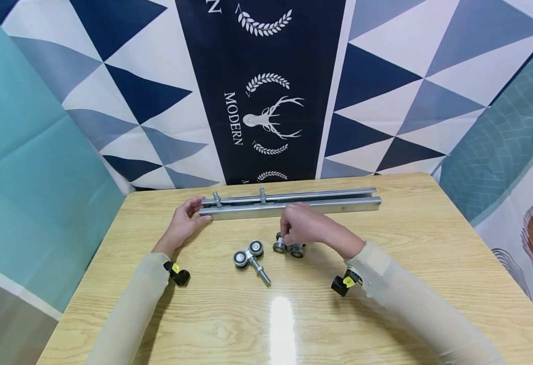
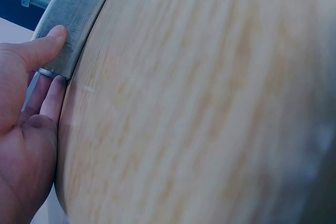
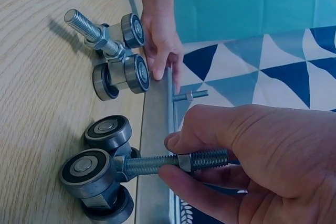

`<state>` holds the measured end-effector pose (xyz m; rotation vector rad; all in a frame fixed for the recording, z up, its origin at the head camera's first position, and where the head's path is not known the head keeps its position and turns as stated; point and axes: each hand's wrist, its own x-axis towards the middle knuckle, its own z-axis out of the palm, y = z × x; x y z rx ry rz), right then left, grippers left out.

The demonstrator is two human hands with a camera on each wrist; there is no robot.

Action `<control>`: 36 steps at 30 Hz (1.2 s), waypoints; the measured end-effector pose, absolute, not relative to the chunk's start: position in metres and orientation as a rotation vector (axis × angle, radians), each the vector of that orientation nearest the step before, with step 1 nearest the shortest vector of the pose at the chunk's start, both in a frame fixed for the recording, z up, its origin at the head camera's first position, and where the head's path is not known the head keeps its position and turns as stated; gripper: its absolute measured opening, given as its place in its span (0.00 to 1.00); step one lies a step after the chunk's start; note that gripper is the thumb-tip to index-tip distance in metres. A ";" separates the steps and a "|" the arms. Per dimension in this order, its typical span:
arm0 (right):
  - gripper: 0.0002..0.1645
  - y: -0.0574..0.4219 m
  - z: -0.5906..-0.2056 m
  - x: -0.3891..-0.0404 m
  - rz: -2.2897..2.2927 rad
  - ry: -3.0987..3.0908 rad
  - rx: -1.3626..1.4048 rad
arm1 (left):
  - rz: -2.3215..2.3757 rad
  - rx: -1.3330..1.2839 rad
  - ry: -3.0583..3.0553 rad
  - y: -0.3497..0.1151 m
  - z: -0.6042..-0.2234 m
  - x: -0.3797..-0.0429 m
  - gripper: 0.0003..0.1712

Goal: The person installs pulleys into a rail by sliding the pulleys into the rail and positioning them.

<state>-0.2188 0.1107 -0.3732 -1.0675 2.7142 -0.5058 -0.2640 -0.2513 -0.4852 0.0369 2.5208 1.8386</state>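
Left hand [image 1: 181,222] grips the left end of a long silver metal channel rail [image 1: 339,205]; right hand [image 1: 306,223] pinches the threaded bolt [image 3: 149,165] of a silver black-wheeled trolley [image 3: 92,170], near side of rail's middle. Matching loose trolley [image 1: 250,253] lies near side of rail's left half. Two upright silver bolts [image 1: 262,197] rise from rail, so likely half done, two trolleys left outside

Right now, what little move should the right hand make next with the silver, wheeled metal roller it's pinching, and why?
I'd probably have the right hand lift the silver, wheeled metal roller toward the right end of the long, grey metal rail: two bolts stand up from that rail, the roller's bolt points up too, and the left hand grips the other end.
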 end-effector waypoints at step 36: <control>0.12 0.160 -0.355 -0.226 -0.488 2.779 -1.057 | 1.859 0.036 2.540 -0.247 -0.483 -0.261 0.38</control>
